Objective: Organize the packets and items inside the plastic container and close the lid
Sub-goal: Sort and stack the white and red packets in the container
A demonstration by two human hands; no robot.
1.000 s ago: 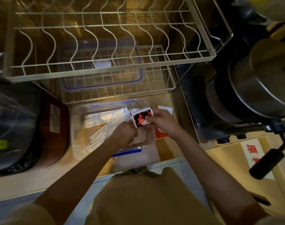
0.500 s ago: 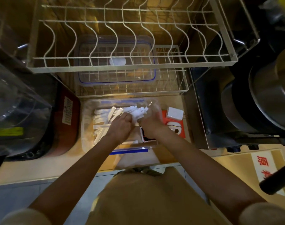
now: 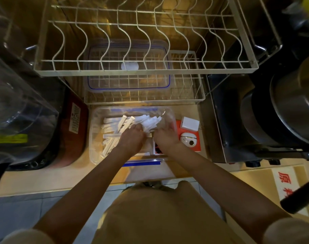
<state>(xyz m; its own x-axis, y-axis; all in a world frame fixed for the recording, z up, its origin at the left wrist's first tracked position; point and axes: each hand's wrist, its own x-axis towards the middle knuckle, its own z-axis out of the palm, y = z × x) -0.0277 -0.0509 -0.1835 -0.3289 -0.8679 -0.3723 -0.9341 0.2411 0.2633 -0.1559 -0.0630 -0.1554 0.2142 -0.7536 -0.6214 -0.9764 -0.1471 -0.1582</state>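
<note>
A clear plastic container (image 3: pixel 95 138) sits on the counter under the wire rack. Several long white packets (image 3: pixel 115 131) lie inside it, with a fan of white packets (image 3: pixel 151 121) at the back. My left hand (image 3: pixel 131 140) and my right hand (image 3: pixel 165 138) are both inside the container, fingers curled around that fan of packets. A black-and-red packet (image 3: pixel 157 148) lies under my right wrist. The clear lid with blue seal (image 3: pixel 129 76) rests on the lower wire shelf behind. A blue latch (image 3: pixel 141 163) shows at the container's front.
A two-tier wire dish rack (image 3: pixel 143 69) overhangs the container. A red appliance (image 3: pixel 74 131) stands to the left. An orange box with a small white box on it (image 3: pixel 189 136) lies to the right. A metal stove (image 3: pixel 220 120) with a large pot (image 3: pixel 294 110) stands further right.
My right hand has put the black-and-red packet down in the container. Both hands have moved back onto the white packets. The camera has shifted, so the scene sits further right.
</note>
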